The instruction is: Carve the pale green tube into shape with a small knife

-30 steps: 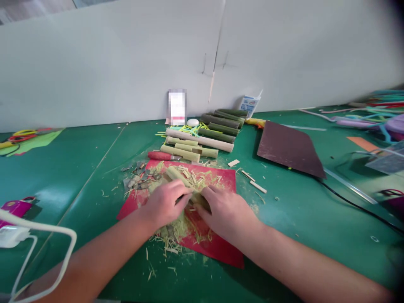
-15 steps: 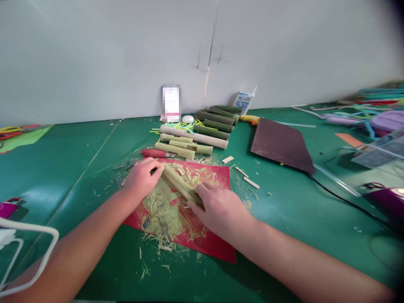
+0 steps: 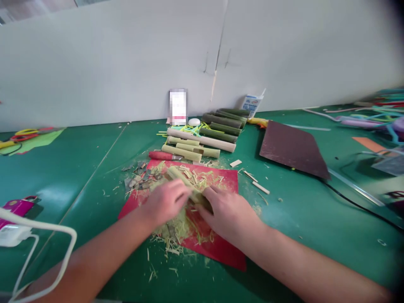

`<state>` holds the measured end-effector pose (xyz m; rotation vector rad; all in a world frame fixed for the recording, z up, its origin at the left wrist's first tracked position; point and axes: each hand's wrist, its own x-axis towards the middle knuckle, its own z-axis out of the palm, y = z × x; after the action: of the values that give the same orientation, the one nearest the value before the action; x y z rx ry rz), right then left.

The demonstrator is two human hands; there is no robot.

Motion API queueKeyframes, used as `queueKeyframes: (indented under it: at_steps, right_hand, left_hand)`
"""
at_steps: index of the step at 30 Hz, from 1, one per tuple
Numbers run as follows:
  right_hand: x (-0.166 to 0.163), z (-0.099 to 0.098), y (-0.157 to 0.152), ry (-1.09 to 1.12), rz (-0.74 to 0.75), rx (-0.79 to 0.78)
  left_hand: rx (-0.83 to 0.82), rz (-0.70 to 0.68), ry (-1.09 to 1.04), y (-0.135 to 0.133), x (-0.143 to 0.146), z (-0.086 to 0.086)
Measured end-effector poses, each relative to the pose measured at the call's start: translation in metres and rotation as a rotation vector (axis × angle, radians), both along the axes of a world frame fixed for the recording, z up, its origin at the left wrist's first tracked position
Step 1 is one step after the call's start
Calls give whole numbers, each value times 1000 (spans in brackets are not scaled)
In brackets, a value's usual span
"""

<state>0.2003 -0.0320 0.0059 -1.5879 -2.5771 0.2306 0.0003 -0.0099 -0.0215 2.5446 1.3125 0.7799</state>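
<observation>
A pale green bamboo stick (image 3: pixel 180 178) lies slanted on a red mat (image 3: pixel 227 179) strewn with shavings. My right hand (image 3: pixel 229 212) is closed on the stick's near end and presses it down. My left hand (image 3: pixel 166 201) is closed just beside it at the stick's middle, on a tool that I cannot make out; the hand is smeared by motion. Pale shavings (image 3: pixel 176 233) pile on the mat under both hands.
Behind the mat lie a red-handled knife (image 3: pixel 164 155), several pale and dark bamboo pieces (image 3: pixel 208 134), a glue packet (image 3: pixel 251 103) and a brown sheet (image 3: pixel 292 148). A black cable (image 3: pixel 356 204) runs at right. A white wire frame (image 3: pixel 41 248) and a magenta tool (image 3: pixel 17 206) sit at left.
My left hand slid out along the stick to its far end and has come back toward my right hand. The right hand stayed on the near end.
</observation>
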Motion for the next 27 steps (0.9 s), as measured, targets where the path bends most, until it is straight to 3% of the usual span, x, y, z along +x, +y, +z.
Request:
queueKeyframes:
  at_steps: [3,8,12,16,20,25,27]
  right_hand:
    - [0,-1,0,10,-6,16]
    - [0,-1,0,4,5,-13]
    - [0,0,0,4,1,-1]
    - [0,1,0,-6,7,-1]
    - [0,0,0,-9,-11,9]
    - [0,-3,0,3,13,30]
    - [0,-4,0,6,0,28]
  left_hand:
    - [137,176,-72,4,-4,-1]
    - [-2,-15,-39,4,-3,-1]
    - [145,153,-89,6,-4,0]
    - [10,-56,-61,6,-6,-1]
    - [164,175,-82,5,-6,-2]
    - [6,-39,-42,0,-2,-1]
    - [114,111,-83,2,-4,-1]
